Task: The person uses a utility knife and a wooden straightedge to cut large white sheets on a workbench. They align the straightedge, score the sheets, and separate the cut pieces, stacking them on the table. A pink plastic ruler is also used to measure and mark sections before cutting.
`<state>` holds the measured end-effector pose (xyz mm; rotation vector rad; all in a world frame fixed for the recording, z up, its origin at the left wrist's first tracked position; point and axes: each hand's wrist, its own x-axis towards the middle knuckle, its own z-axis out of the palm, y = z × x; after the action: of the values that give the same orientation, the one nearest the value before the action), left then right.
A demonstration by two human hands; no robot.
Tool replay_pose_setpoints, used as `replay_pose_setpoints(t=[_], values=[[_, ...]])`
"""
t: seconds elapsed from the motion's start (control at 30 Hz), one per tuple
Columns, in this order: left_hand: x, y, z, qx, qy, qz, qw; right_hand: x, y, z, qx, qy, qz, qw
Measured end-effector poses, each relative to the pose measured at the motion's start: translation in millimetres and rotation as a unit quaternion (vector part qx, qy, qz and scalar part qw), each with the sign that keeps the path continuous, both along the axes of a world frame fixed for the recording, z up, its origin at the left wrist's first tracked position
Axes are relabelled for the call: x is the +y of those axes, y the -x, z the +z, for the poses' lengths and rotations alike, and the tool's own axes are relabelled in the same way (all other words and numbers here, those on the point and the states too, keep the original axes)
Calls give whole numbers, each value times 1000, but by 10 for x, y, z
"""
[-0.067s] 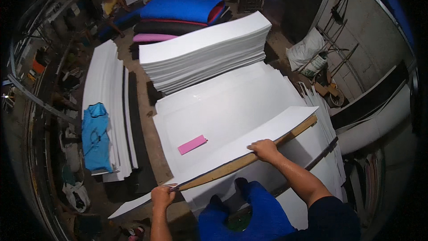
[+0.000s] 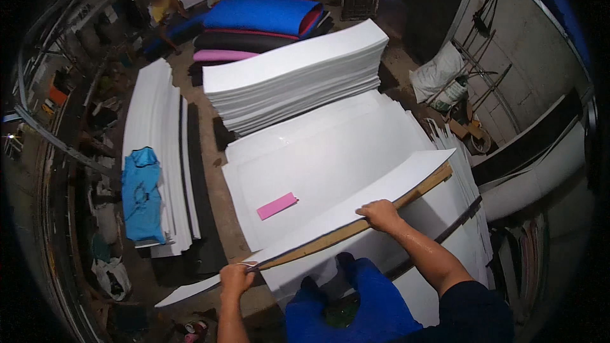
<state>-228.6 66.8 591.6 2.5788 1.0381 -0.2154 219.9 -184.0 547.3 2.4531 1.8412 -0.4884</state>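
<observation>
A long, narrow strip of white sheet [image 2: 330, 222] lies slantwise across a broad white sheet [image 2: 318, 146]. Along the strip's near edge runs a wooden board [image 2: 318, 244]. My right hand [image 2: 381, 215] is closed over the strip's near edge, fingertips on its white top. Further left, my left hand [image 2: 235, 278] is closed at the strip's edge by the board's left end, and the strip's tip sticks out beyond it. Something small and shiny shows beside the left fingers, too small to name. On the broad sheet lies a pink rectangular piece [image 2: 277, 206].
Behind stands a tall stack of white sheets [image 2: 298, 82], with folded blue sheets [image 2: 260, 15] beyond. Another white stack [image 2: 147, 114] on the left bears a blue cloth [image 2: 143, 197]. A person [image 2: 164, 13] sits far back. Rolled sheets [image 2: 540, 178] lean at right.
The view has shifted very slightly, so the stacks sit a little further right. Both hands keep their hold, the left a touch further right in the picture.
</observation>
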Motion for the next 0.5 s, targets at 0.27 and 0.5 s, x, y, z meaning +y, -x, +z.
replay_pose_setpoints(t=[0.27, 0.5], values=[[-889, -778, 993, -73, 53, -73, 993, -146, 400, 1463, -27, -31, 61, 997], [-1233, -982, 1441, -98, 7, -49, 994, -337, 316, 1944, -33, -159, 66, 984]])
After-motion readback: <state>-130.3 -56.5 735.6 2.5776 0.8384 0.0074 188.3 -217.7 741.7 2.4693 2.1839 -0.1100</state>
